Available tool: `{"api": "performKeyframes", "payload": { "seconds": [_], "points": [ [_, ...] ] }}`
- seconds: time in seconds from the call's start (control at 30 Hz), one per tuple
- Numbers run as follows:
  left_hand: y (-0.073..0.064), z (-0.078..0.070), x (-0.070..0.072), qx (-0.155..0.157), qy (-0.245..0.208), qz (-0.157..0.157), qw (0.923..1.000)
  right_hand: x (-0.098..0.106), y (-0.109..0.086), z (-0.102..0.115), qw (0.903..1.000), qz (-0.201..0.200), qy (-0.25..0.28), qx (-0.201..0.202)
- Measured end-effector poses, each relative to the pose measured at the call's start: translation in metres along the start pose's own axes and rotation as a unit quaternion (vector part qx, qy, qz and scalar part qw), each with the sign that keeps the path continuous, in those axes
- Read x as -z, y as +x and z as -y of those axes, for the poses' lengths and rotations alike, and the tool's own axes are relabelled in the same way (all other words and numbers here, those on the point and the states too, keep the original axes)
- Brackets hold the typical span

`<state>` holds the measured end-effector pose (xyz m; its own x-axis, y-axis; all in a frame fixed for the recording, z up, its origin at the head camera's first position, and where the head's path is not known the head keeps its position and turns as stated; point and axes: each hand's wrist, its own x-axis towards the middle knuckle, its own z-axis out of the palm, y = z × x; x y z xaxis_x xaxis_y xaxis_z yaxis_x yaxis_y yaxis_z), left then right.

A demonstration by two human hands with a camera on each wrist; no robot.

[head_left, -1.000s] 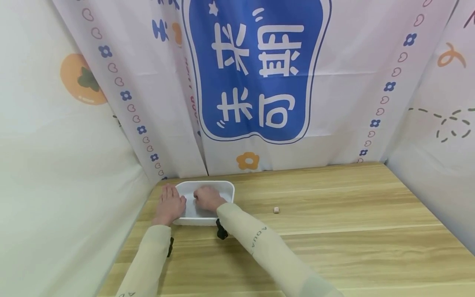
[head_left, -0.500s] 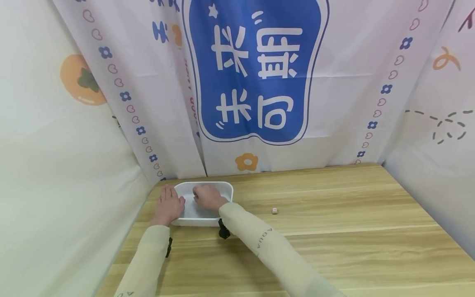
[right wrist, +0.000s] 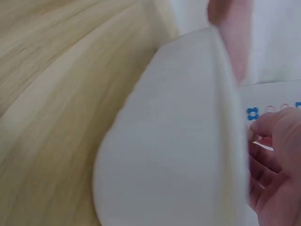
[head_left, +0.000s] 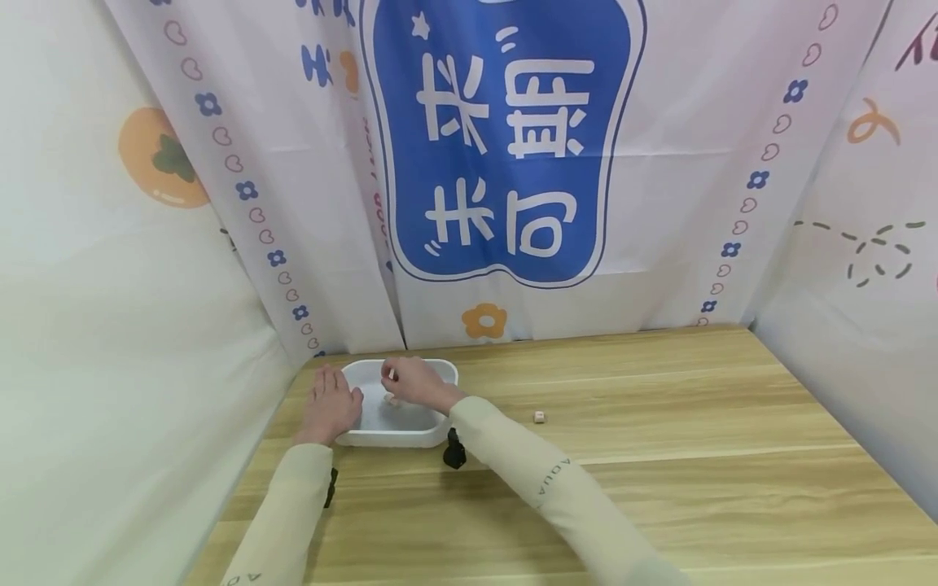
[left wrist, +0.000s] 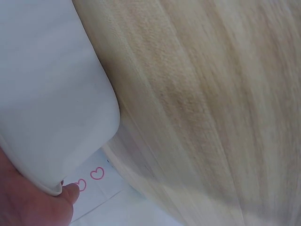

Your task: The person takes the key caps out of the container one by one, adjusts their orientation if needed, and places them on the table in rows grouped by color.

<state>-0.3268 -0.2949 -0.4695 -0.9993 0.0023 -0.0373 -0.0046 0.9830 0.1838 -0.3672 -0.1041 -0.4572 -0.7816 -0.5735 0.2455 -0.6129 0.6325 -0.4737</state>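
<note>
My left hand (head_left: 331, 407) lies over the left rim of a white plastic tray (head_left: 396, 438), back up, fingers straight and pointing away. In the left wrist view, part of that hand (left wrist: 44, 205) shows at the tray's edge (left wrist: 61, 127). Inside the tray, a small pale pinkish block (head_left: 391, 399) sits on the floor. Just above it is my right hand (head_left: 416, 381), thumb and index finger pinched together. The right wrist view has the hand (right wrist: 282, 165) beyond the tray wall (right wrist: 164, 141), with a small pale block (right wrist: 252, 135) at the pinch, mostly hidden by the fingertips.
Another small pale block (head_left: 539, 417) lies on the wooden table (head_left: 659, 456), right of the tray. Behind the table hangs a printed white cloth (head_left: 645, 301) with a blue panel. A white cloth wall (head_left: 146, 366) stands close at the left.
My right hand has risen from the tray floor, its wrist shifting right, and a block in the tray has come into view. My left hand stays on the rim.
</note>
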Motion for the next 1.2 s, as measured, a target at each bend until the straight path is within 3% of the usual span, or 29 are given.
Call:
{"api": "performKeyframes", "payload": {
  "seconds": [0.3, 0.63, 0.97, 1.2],
  "points": [
    [0.001, 0.002, -0.001, -0.006, -0.003, -0.003, 1.0000, 0.026, -0.018, -0.006, 0.9921, -0.004, 0.121, -0.033],
    [0.002, 0.005, -0.003, -0.015, -0.016, -0.003, 0.9997, 0.046, -0.040, -0.022, 0.9830, -0.022, 0.180, -0.027],
    [0.002, 0.007, -0.002, -0.010, -0.010, 0.012, 0.9998, 0.068, -0.066, -0.042, 0.9665, -0.024, 0.252, -0.041],
    [0.004, 0.006, -0.002, -0.012, -0.008, 0.009, 0.9999, 0.083, -0.087, -0.064, 0.9487, -0.034, 0.310, -0.052]
  ]
}}
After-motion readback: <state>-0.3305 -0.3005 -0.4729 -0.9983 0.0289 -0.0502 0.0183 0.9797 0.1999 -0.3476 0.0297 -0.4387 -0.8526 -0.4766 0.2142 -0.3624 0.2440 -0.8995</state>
